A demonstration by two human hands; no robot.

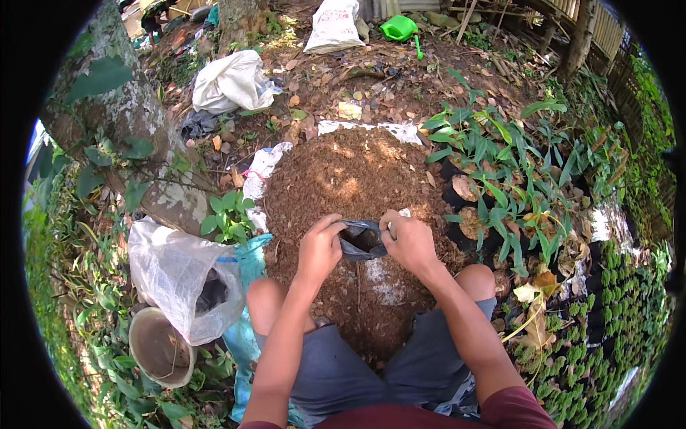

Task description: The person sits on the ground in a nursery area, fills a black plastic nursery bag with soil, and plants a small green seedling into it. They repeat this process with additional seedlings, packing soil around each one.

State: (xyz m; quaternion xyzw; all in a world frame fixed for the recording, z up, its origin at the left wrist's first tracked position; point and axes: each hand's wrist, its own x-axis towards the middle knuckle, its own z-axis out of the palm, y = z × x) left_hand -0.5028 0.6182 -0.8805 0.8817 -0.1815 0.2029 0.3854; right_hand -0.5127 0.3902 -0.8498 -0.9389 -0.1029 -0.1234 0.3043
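A black plastic grow bag (358, 254) hangs between my hands, its mouth spread and facing up. Dark soil shows inside it. My left hand (321, 248) pinches the left side of the rim between thumb and fingers. On the opposite side my right hand (410, 240) grips the rim with curled fingers. Beneath and beyond the bag spreads a broad mound of brown soil mix (343, 171), heaped on a white sheet or sack (266, 161) whose edges show. The bag's base is hard to make out against the soil.
To my left stand a translucent plastic sack (171, 273) with black plastic inside and a round bucket (140, 343). Potted leafy plants (498, 187) and rows of small seedlings (616, 316) fill the right. White sacks (233, 80) and a green watering can (399, 29) lie farther off, near a tree trunk (144, 128).
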